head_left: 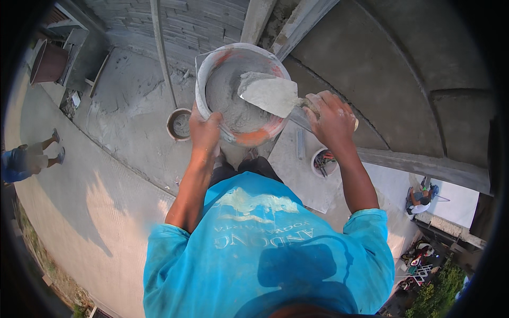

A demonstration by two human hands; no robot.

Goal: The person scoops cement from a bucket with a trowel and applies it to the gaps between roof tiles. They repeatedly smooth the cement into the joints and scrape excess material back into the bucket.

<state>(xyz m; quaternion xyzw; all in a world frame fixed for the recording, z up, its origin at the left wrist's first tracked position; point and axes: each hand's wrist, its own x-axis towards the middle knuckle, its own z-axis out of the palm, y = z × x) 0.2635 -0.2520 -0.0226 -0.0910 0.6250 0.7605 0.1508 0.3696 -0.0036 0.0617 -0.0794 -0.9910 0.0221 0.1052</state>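
Observation:
My left hand [205, 127] grips the left rim of a pale bucket [250, 137] with orange patches and grey wet mortar [225, 93] inside. My right hand [331, 119] is closed on the handle of a trowel, whose flat blade [270, 95] lies over the bucket's mouth, coated in pale grey mortar. The bucket is held up above my feet, beside a wall section [382, 79] of grey plaster with curved grooves at the upper right.
A small pot [172, 127] stands left of my feet, a bucket of tools [324, 163] to the right. A long pole [159, 42] leans at the back. One person [26, 159] is at far left, another [419, 199] at right. A brown tub [47, 63] sits upper left.

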